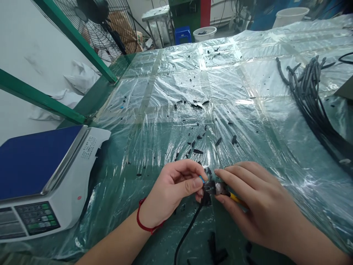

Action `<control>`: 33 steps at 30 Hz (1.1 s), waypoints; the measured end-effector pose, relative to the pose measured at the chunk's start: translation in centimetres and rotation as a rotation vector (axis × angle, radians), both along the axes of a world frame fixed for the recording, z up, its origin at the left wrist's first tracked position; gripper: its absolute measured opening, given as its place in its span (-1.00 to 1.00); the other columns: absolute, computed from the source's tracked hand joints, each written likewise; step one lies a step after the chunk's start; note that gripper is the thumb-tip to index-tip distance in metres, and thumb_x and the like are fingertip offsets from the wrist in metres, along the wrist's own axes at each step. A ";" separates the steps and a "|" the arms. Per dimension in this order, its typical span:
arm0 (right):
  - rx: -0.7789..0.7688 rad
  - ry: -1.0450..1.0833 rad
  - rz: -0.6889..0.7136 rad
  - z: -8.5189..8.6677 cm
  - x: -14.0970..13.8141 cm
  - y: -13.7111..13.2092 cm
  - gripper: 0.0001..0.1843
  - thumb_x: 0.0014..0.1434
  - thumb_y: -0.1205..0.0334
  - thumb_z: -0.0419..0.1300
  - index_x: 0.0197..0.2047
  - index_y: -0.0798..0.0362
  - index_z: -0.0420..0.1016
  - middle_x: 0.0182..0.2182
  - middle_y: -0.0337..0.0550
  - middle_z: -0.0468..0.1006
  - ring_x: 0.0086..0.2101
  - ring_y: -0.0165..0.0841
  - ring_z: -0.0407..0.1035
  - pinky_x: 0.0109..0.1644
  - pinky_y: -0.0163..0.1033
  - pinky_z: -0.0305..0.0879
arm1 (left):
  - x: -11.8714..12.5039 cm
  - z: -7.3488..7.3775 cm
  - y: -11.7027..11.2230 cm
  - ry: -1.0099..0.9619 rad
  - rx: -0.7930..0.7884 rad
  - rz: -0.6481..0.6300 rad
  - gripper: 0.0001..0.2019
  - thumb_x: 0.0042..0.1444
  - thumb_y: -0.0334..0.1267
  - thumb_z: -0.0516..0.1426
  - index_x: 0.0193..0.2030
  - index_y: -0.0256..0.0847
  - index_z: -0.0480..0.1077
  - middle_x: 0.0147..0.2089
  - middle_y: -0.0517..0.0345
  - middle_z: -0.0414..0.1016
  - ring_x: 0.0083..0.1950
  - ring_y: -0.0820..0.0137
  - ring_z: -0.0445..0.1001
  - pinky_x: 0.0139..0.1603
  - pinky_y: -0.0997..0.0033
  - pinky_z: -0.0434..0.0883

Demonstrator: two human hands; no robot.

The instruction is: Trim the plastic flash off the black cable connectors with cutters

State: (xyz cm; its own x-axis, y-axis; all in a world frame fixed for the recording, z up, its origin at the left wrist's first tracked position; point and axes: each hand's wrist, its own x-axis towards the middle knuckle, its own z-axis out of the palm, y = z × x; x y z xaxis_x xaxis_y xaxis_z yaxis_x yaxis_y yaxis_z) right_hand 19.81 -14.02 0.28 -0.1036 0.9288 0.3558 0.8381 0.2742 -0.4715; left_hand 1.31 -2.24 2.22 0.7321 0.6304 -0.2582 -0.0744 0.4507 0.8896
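Note:
My left hand (182, 187), with a red cord bracelet at the wrist, pinches the end of a black cable (190, 226) between thumb and fingers. A small blue bit (202, 179) shows at the fingertips. Facing it, my right hand (255, 200) is closed around yellow-handled pliers (221, 188). Their metal head points left and meets the cable end by the left fingertips. Whether the jaws are closed on it I cannot tell. From the left hand the cable runs down toward the bottom edge.
Black scraps (198, 151) lie scattered over the plastic-covered table (165, 136). On the left stands a weighing scale (68, 176) with a blue platform. A bundle of black cables (311, 95) lies at right. Beyond the table are a fan (96, 25), a blue stool (182, 35) and a white bucket (204, 34).

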 end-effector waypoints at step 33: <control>-0.039 0.049 0.013 -0.4 -0.2 -0.1 -0.77 0.40 0.26 0.12 0.07 0.13 0.43 -0.30 -0.09 0.49 -0.30 -0.21 0.29 -0.25 -0.08 0.17 | -0.2 -1.3 0.0 0.000 0.027 -0.024 -0.89 0.20 -0.27 0.33 -0.24 -0.27 0.56 -0.37 0.19 0.46 -0.39 0.56 0.49 -0.32 0.64 0.49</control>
State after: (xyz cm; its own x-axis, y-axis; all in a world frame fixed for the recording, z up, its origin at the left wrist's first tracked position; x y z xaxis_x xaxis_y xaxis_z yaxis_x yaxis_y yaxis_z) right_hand 19.64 -14.10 -0.12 -0.0992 0.9407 0.3246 0.8102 0.2657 -0.5225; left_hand 1.10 -2.20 0.96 0.7470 0.6196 -0.2412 -0.0643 0.4284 0.9013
